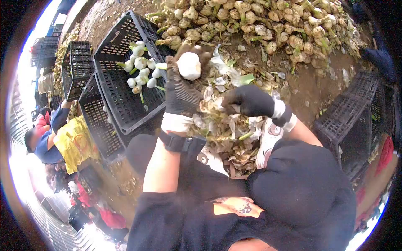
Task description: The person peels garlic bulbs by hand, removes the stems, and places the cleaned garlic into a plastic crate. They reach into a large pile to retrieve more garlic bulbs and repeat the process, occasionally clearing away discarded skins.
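My left hand (182, 93), in a dark ribbed glove, is turned palm up and holds a clean white garlic bulb (189, 66). Its fingers curl behind and beside the bulb. To the right, my right hand (249, 101), in a black glove, is closed above the pile of garlic skins (234, 134) between my legs. Whatever its fingers grip, if anything, is hidden. Left of my left hand stands a black plastic crate (130, 126) with several trimmed white garlic bulbs (140, 63) inside.
A big heap of untrimmed garlic (268, 21) lies ahead on the dirt ground. More black crates stand at the right (349, 111) and left (77, 69). A co-worker (46, 138) sits at the far left near a yellow sack (76, 141).
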{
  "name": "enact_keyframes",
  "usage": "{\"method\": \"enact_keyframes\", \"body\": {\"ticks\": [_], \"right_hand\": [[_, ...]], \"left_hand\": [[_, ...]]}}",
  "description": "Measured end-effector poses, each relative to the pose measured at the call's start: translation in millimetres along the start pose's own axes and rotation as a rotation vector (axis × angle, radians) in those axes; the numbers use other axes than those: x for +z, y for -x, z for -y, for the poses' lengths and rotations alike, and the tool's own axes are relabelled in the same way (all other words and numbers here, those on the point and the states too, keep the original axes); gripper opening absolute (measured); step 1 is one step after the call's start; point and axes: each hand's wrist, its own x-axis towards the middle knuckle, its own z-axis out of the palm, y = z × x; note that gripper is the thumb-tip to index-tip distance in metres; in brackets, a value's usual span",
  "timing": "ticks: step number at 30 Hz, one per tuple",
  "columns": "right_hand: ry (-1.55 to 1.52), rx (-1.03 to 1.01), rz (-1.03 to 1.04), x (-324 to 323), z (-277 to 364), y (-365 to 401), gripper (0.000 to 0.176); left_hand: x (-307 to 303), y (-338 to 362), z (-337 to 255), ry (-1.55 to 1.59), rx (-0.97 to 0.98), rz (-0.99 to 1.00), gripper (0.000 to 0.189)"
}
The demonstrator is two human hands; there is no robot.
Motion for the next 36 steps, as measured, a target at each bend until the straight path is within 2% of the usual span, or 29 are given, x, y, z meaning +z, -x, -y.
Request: {"method": "enact_keyframes", "body": {"ticks": [1,2,3,4,5,7,9,10,11,12,13,15,17,18,19,21,22,23,24,25,26,27,28,29,31,33,34,35,36], "right_hand": [[0.458,-0.113,0.05,3,-24,4,0.024],[0.452,-0.109,0.059,2,-25,2,0.024],[0.777,0.221,0.158,3,-24,0,0.025],[1.096,0.557,0.255,3,-24,-4,0.025],[1.098,0.555,0.255,0,-28,-9,0.025],[0.841,0.089,-0.38,-2,-41,-19,0.03],[0.718,-0.027,-0.5,0,-75,-44,0.045],[0.803,0.119,-0.365,-2,-81,-59,0.05],[0.88,0.263,-0.223,-2,-88,-72,0.054],[0.757,0.229,-0.232,-1,-96,-80,0.053],[0.813,-0.015,-0.364,6,-139,-87,0.046],[0.836,0.041,-0.323,9,-152,-102,0.036],[0.847,0.058,-0.261,5,-146,-107,0.031],[0.863,0.089,-0.204,0,-141,-108,0.028],[0.866,0.091,-0.208,-3,-120,-104,0.028],[0.559,0.022,-0.495,-8,-71,-92,0.022],[0.307,0.084,-0.583,-7,-71,-89,0.021],[0.125,0.102,-0.562,-11,-71,-82,0.022],[-0.124,0.131,-0.555,-11,-71,-73,0.023],[-0.378,0.159,-0.544,-10,-43,-65,0.025],[-0.331,0.114,-0.526,-9,-24,-60,0.028],[-0.286,0.065,-0.509,-8,-8,-57,0.03],[-0.297,0.137,-0.513,-4,2,-54,0.037],[-0.298,0.139,-0.522,-4,1,-54,0.037],[-0.135,0.101,-0.427,-4,0,-54,0.038],[-0.092,0.114,-0.498,0,3,-52,0.041],[-0.251,0.201,-0.552,2,5,-50,0.041],[-0.411,0.287,-0.599,3,6,-49,0.042],[-0.57,0.252,-0.607,4,4,-46,0.041]], "left_hand": [[-10,-3,-8,0.015,0.056,0.064,0.056],[-18,-5,-16,0.034,0.111,0.128,0.053],[-26,-7,-30,0.153,0.104,0.16,0.048],[-38,-16,-43,0.267,0.182,0.185,0.049],[-48,-25,-58,0.381,0.265,0.216,0.049],[-52,-18,-84,-0.062,0.454,-0.116,0.058],[-13,6,-94,-1.0,0.439,-0.475,0.062],[1,10,-92,-1.273,0.385,-0.561,0.064],[-4,5,-87,-0.863,0.314,-0.407,0.059],[-10,-1,-83,-0.452,0.22,-0.315,0.054],[-35,-10,-74,0.204,0.206,-0.025,0.047],[-28,-5,-43,0.206,0.198,0.082,0.041],[-22,-5,-26,-0.014,0.079,-0.051,0.043],[-40,-9,-19,-0.055,0.033,0.048,0.053],[-35,-6,-18,-0.055,0.032,0.053,0.053],[-22,-2,-14,-0.632,-0.015,0.025,0.065],[-25,-6,-12,-0.855,-0.054,0.067,0.073],[-27,-5,-6,-0.845,-0.054,0.07,0.073],[-29,1,2,-0.836,-0.019,0.131,0.075],[-26,5,6,-0.83,0.014,0.192,0.077],[-31,1,10,-0.938,0.142,0.238,0.074],[-31,-1,11,-0.938,0.142,0.242,0.074],[-28,-2,12,-1.031,0.232,0.265,0.069],[-25,-3,13,-1.123,0.321,0.29,0.064],[-20,0,23,-1.178,0.346,0.266,0.059],[-23,0,36,-1.181,0.509,0.26,0.059],[-17,1,33,-1.305,0.598,0.243,0.06],[-11,4,30,-1.308,0.598,0.24,0.06],[-4,9,27,-1.322,0.608,0.219,0.065]]}}
